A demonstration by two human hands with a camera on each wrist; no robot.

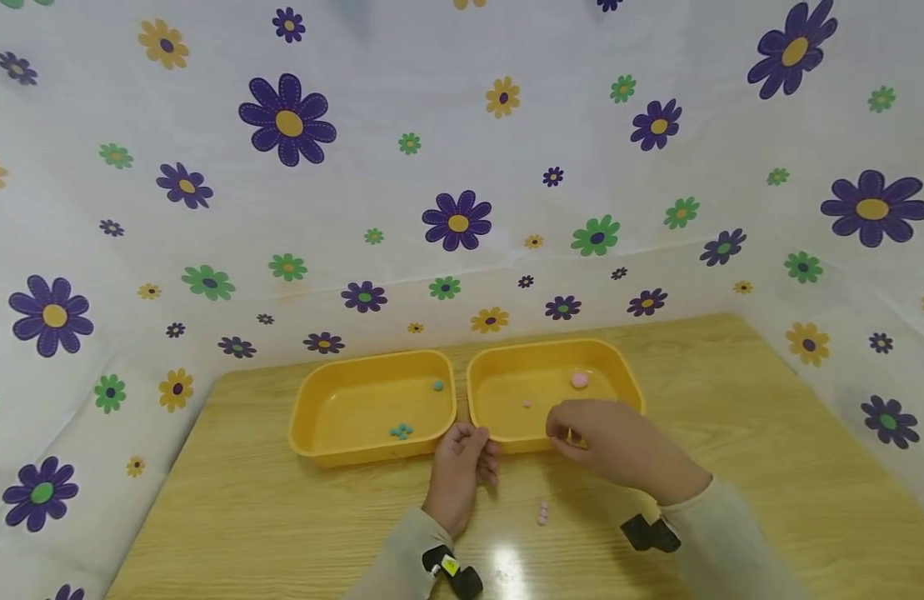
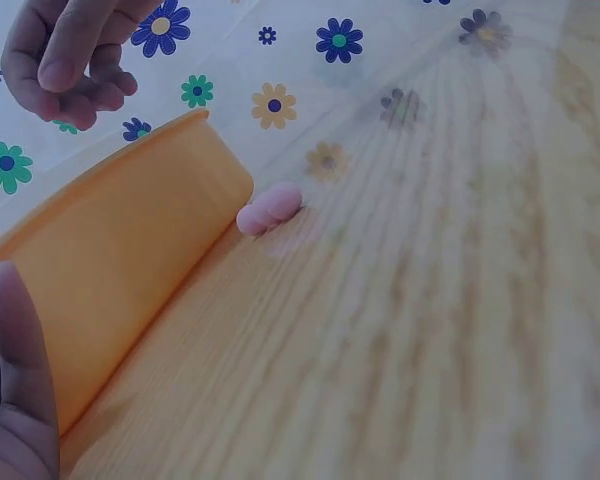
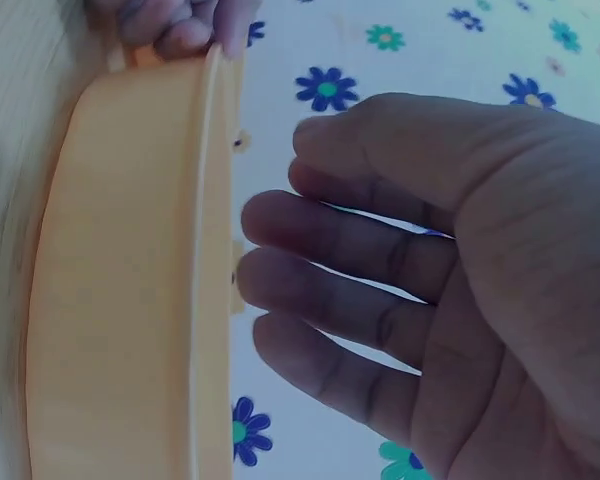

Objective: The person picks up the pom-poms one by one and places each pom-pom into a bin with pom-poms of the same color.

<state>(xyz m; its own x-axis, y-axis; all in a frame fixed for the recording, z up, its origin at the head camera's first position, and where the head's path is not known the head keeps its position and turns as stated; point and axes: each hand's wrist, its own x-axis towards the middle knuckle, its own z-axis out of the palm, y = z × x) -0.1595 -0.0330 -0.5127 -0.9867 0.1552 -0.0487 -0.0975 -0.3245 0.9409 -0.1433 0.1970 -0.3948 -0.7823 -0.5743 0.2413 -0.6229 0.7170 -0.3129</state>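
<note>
My left hand [image 1: 457, 471] is at the near left corner of the right yellow tray [image 1: 506, 442], its thumb and curled fingers pinching the rim. Over the near side of that tray hangs my right hand [image 1: 619, 442]. In the right wrist view its fingers [image 3: 310, 275] are loosely bent, with nothing visible between them. Inside the tray lie a larger pink ball [image 1: 579, 380] and a small pink ball [image 1: 526, 404]. A short row of small pink balls [image 1: 543, 513] lies on the wooden table before the tray; the left wrist view shows these pink balls [image 2: 270, 209] close up.
A second yellow tray [image 1: 304, 417] stands to the left of the first, with a small gap between them. It contains a cluster of small teal balls [image 1: 402, 431] and a single teal ball [image 1: 438, 386]. Flower-printed white cloth [image 1: 402, 192] surrounds the table [image 1: 267, 517] at the back and sides.
</note>
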